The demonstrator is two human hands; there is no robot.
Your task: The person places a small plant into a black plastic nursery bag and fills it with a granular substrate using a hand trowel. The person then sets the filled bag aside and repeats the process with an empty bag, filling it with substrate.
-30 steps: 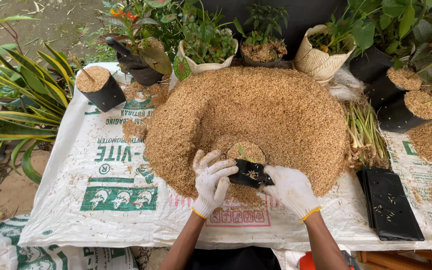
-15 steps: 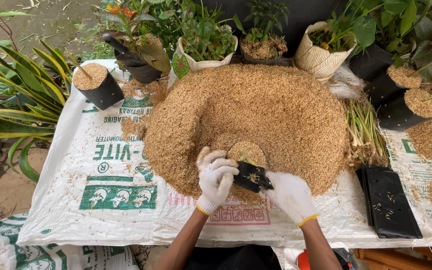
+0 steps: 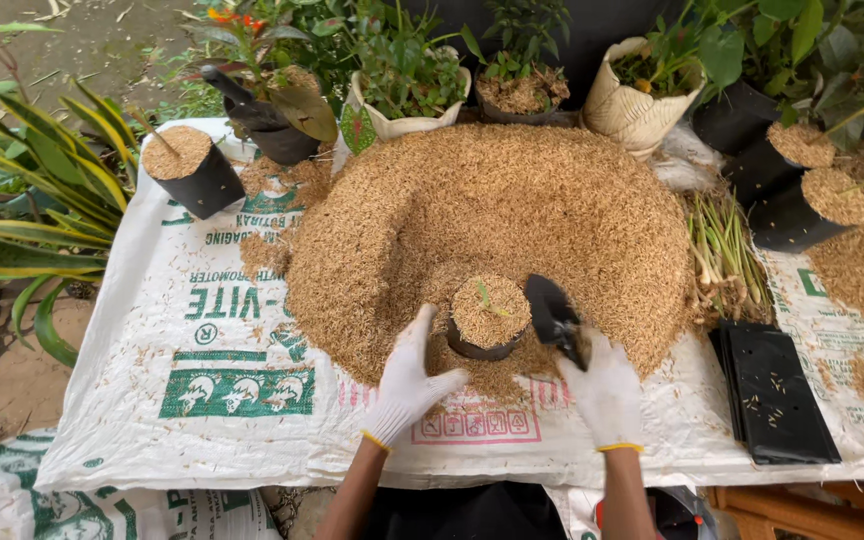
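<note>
Our left hand [image 3: 407,385], gloved in white, is spread open with its fingers cupped against the left side of a small black grow bag [image 3: 489,322], steadying it without pinching anything. Our right hand [image 3: 604,388], also gloved, is closed around the handle of a black hand trowel [image 3: 555,312], whose blade points up and away just beside the right edge of the bag. The bag sits upright at the near foot of the big rice-husk heap [image 3: 492,215], half sunk in loose husk, filled to the brim, with a tiny green seedling [image 3: 484,297] showing on top.

Judging by that full brim, we are at the filling-and-firming stage for this bag — the scooping looks about done. A next move would call for a gentle touch around the seedling and a firm grip low on the soft bag so it does not fold or spill.

Farther out, the heap rests on white printed sacks [image 3: 202,380] spread as a ground sheet. A filled black bag [image 3: 190,172] stands at far left, two more [image 3: 802,190] at right, a bundle of green cuttings [image 3: 724,250] lies beside the heap — and a stack of flat empty bags [image 3: 774,395] waits to our right.
</note>
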